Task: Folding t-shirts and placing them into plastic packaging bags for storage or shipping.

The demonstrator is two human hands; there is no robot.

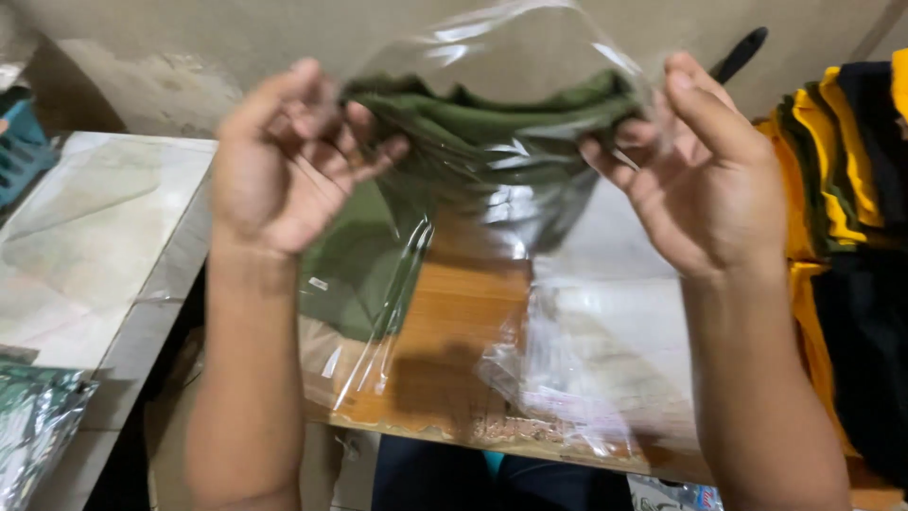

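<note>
Both my hands are raised in front of me and hold a clear plastic bag [492, 203] with a folded olive green garment [482, 118] inside. My left hand [284, 161] pinches the bag's left side with the cloth under its fingers. On the right side, my right hand [705, 166] grips the bag edge and the garment together. The lower part of the bag hangs slack above a wooden board [454, 331].
A pale table [104, 237] with clear plastic sheets lies at the left. Folded yellow, green and black garments [851, 180] are stacked at the right. More clear bags [605, 360] lie on the wooden board. A shiny packet [33, 426] sits at the lower left.
</note>
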